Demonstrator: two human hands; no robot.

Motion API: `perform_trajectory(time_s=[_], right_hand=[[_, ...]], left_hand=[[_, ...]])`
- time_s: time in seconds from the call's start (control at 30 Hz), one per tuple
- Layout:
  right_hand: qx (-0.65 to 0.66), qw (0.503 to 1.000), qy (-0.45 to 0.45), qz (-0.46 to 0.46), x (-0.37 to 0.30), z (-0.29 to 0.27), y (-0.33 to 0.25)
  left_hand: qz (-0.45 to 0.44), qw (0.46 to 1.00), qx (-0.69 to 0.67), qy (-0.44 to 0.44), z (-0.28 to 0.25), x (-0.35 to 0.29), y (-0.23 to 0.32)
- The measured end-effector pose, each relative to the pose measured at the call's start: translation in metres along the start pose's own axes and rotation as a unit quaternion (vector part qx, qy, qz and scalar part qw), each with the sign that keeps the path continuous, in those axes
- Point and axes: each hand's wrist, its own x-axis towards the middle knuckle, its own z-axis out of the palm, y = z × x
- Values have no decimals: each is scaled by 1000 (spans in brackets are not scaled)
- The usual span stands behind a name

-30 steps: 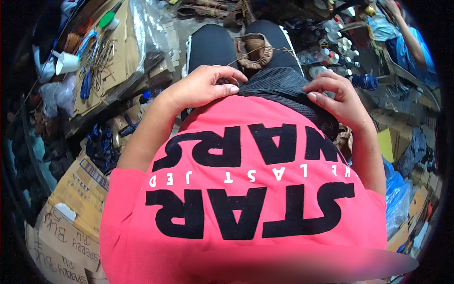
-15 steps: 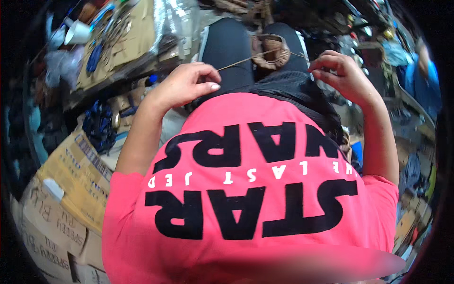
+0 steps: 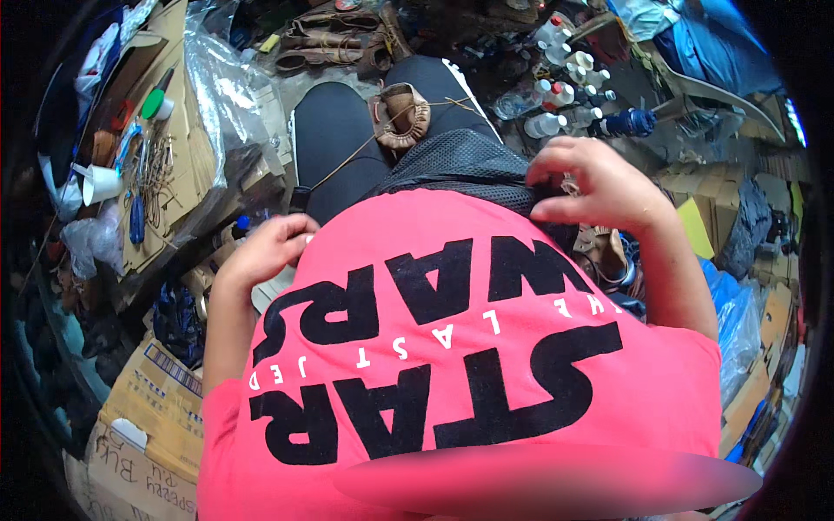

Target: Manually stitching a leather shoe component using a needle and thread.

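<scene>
A brown leather shoe (image 3: 402, 117) with a gathered edge sits between my thighs, its opening facing up. A thin tan cord (image 3: 343, 163) runs from it across my left thigh, and more cord lies over my right thigh. My left hand (image 3: 265, 252) is by my left hip beside my pink shirt, fingers curled together; what they hold, if anything, is hidden. The cord stops short of it by a dark object (image 3: 300, 198). Over the black mesh shorts (image 3: 469, 169), my right hand (image 3: 591, 187) is raised at my right side, thumb and fingers apart with nothing seen between them.
To the left, cardboard (image 3: 182, 130) bears tools, a white cup (image 3: 100, 184) and a blue-handled tool (image 3: 136, 217). Several bottles (image 3: 560, 117) stand beyond my right knee. More brown shoes (image 3: 330, 43) lie ahead. A carton (image 3: 156, 395) is at lower left.
The view has shifted. My left hand has drawn back toward my hip, and my right hand has moved away from the cord, which now rests on my right thigh.
</scene>
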Motion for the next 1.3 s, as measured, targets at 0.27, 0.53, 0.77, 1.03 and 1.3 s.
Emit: perform_trajectory(time_s=[0.27,0.53,0.77,1.03,1.3], right_hand=[[-191,968,-160,-30,43,-10,-29],[-205,957,-204,-20,57,-9,-33],[-148,962,-231,19,22,-19,-22],[-86,909,-352,203,-29,-1,8],[201,914,-250,247,-96,61,81]], left_hand=[[-260,915,-308,-7,56,-67,-90],[-157,859,-482,65,98,-74,-201],[-69,905,-407,101,93,-59,-158],[111,961,-48,249,56,-37,-47],[270,928,172,192,24,19,9]])
